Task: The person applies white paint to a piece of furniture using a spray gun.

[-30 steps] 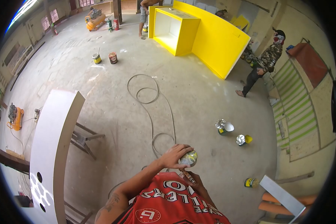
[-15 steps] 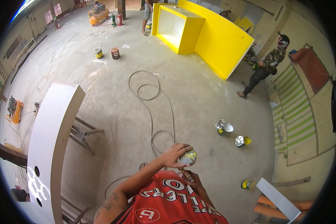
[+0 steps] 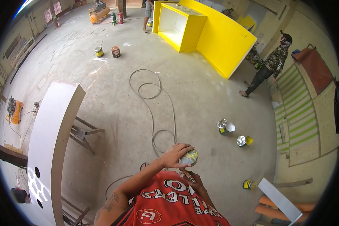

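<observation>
My left hand (image 3: 174, 156) is curled over the paint-smeared round cup (image 3: 189, 158) of a spray gun, its fingers on the near edge of the lid. Below the cup, the gun's stained metal body (image 3: 187, 175) angles toward my right hand (image 3: 199, 184), which is wrapped round it close to my red jersey. Most of the right hand's fingers are hidden behind the gun and the jersey. A grey hose (image 3: 153, 113) lies in loops on the floor and runs toward my feet.
A long white curved panel (image 3: 54, 124) rests on stands at my left. Foil-topped paint cans (image 3: 242, 141) stand at right, and a yellow can (image 3: 249, 184) nearer. Ahead are a yellow cabinet (image 3: 222, 37) and more cans (image 3: 116, 52). A person in camouflage (image 3: 273, 62) stands at right.
Both hands stay on the spray gun, nearly still. The person in camouflage has lowered an arm to their side. The view has shifted slightly.
</observation>
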{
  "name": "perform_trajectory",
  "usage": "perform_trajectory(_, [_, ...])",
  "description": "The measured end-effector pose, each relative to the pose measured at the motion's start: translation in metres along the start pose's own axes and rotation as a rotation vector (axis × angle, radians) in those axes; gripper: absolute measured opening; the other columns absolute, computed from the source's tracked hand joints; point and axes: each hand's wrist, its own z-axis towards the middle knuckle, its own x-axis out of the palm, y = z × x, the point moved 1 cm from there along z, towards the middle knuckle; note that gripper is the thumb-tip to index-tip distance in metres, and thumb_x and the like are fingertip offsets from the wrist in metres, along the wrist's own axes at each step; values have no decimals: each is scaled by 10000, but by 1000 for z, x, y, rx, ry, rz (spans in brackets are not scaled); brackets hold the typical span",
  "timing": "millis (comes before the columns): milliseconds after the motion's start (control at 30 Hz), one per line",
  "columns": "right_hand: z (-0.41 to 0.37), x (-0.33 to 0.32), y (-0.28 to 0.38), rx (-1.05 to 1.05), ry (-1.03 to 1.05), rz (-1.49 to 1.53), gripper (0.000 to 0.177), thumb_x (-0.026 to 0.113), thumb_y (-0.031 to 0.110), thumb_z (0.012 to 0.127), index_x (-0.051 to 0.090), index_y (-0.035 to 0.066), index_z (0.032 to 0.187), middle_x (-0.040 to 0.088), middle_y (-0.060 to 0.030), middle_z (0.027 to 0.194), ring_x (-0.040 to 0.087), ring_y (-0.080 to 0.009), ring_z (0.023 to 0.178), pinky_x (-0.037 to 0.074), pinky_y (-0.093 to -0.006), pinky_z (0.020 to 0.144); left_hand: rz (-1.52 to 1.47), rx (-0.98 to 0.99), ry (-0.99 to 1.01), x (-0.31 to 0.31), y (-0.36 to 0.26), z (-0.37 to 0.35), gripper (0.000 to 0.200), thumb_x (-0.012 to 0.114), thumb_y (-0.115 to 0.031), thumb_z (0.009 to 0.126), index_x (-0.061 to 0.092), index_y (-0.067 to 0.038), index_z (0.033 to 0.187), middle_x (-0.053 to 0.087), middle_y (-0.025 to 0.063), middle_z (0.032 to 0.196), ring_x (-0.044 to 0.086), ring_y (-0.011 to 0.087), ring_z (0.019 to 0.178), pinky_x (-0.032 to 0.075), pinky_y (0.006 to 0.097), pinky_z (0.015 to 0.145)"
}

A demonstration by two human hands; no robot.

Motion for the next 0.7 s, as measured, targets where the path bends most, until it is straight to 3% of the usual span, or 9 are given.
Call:
perform_trajectory(333, [-1,0,14,-10,0,81,355,681,223,945,635,13,1226,684,-52,877,601,-123,681,488,-298,629,15,3,-7,1,1,1,826,716,-549,806,495,-42,1420,543,189,1337,540,377,1235,408,466,1061])
perform_trajectory(700, [-5,-1,20,48,7,55,332,672,232,952,635,13,1199,698,-87,910,631,-147,751,500,-309,684,10,-5,-7,-1,-4,0,790,690,-523,821,489,-52,1423,540,179,1324,521,369,1243,403,467,1066])
